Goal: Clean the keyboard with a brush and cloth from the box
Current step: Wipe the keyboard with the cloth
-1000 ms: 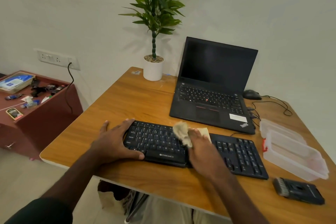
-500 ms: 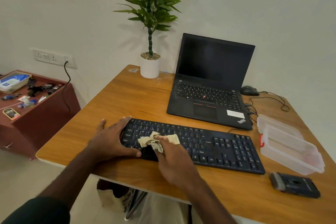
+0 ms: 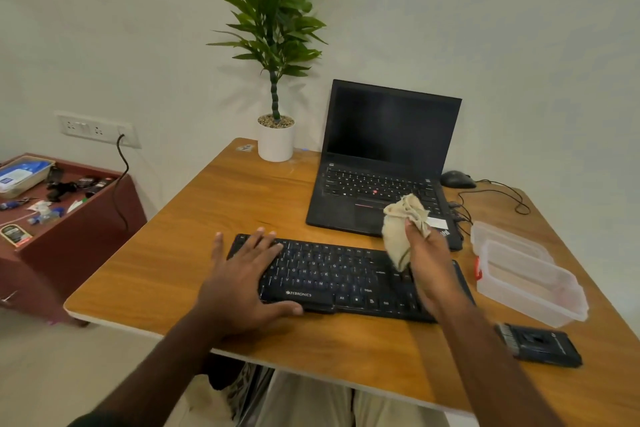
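A black keyboard [image 3: 332, 274] lies across the front of the wooden desk [image 3: 194, 253]. My left hand [image 3: 242, 281] rests flat on its left end, fingers spread and thumb along the front edge. My right hand [image 3: 429, 263] is raised above the keyboard's right part and grips a crumpled beige cloth [image 3: 403, 225], which hangs in front of the laptop's front edge. The clear plastic box [image 3: 530, 274] stands at the right. A black brush [image 3: 540, 345] lies flat near the desk's front right corner.
An open black laptop [image 3: 384, 163] stands behind the keyboard, with a mouse [image 3: 457, 179] and cables to its right. A potted plant [image 3: 276, 139] stands at the back. A low red cabinet [image 3: 69, 218] with small items is left of the desk.
My right hand has lifted the cloth off the keyboard's left keys and carried it up and to the right. My left hand has stayed on the keyboard's left end.
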Demonstrator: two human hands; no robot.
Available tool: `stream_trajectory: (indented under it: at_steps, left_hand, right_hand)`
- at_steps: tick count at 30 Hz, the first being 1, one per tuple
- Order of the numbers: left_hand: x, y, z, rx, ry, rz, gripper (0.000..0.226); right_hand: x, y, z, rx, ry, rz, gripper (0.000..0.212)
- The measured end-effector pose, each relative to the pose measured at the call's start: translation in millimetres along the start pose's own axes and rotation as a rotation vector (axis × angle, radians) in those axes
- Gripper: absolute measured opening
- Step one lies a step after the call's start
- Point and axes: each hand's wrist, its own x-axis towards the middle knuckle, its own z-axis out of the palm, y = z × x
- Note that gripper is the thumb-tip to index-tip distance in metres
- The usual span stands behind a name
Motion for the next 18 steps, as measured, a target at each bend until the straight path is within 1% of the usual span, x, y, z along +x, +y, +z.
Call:
stream_trajectory:
  at_steps: [2, 3, 4, 6, 8, 9, 10, 12, 15, 18]
  left_hand:
    - [10, 22, 4, 0.036, -0.027, 0.031, 0.126]
    - [14, 29, 5, 0.059, -0.052, 0.03, 0.127]
    - [16, 33, 8, 0.081, -0.073, 0.023, 0.126]
    - [17, 37, 12, 0.109, -0.084, 0.007, 0.124]
    - [14, 37, 15, 0.109, -0.044, -0.01, 0.125]
    - [13, 37, 16, 0.106, -0.015, -0.013, 0.125]
    - [13, 37, 18, 0.103, 0.01, -0.012, 0.125]
    - [13, 39, 19, 0.098, 0.029, -0.012, 0.125]
    - [14, 40, 16, 0.121, -0.028, -0.034, 0.128]
    - [15, 40, 14, 0.147, -0.057, -0.03, 0.126]
  right_hand:
    - [9, -3, -12, -0.376, 0.053, -0.203, 0.037]
    - [11, -2, -15, -0.547, 0.031, -0.29, 0.035]
    - [11, -1, -16, -0.715, -0.031, -0.353, 0.033]
    - [10, 8, -10, -1.03, -0.209, -0.422, 0.033]
    - [3, 23, 3, -1.27, -0.377, -0.416, 0.047]
    - [-1, 30, 10, -1.349, -0.412, -0.41, 0.055]
    - [-7, 35, 16, -1.381, -0.417, -0.422, 0.06]
    - [-15, 41, 21, -1.382, -0.405, -0.434, 0.063]
    - [-34, 44, 20, -1.364, -0.421, -0.457, 0.063]
    - [-51, 45, 23, -1.3, -0.44, -0.478, 0.062]
